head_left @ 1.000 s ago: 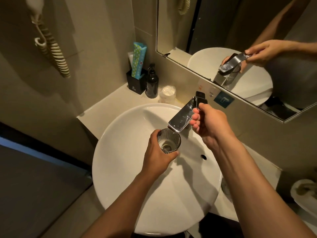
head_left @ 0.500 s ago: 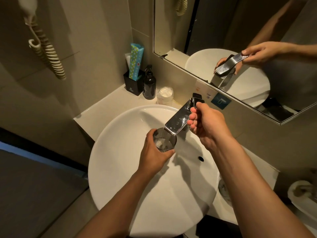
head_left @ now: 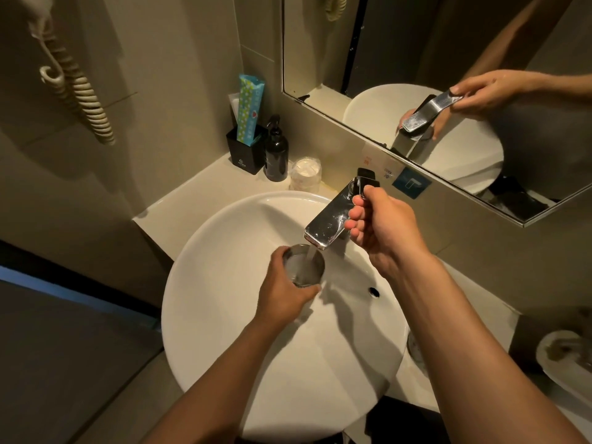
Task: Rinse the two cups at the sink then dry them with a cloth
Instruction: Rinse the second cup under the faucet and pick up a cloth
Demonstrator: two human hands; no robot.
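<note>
Step in hand: rinsing of first cup (head_left: pixel 304 265). Cup clamped in left hand (head_left: pixel 285 291), held upright at frame centre over sink (head_left: pixel 224 315), directly under tap (head_left: pixel 333 219). Water seen running into cup. Right hand (head_left: pixel 381 229) closed on tap lever. Second cup not identified with certainty. Next judged: water swirled, tipped out, tap shut off.

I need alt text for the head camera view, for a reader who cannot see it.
A left hand holds a cup under running water from a chrome tap, over a round white sink. The right hand grips the tap's lever. A dark pump bottle stands behind the sink, below a mirror.
</note>
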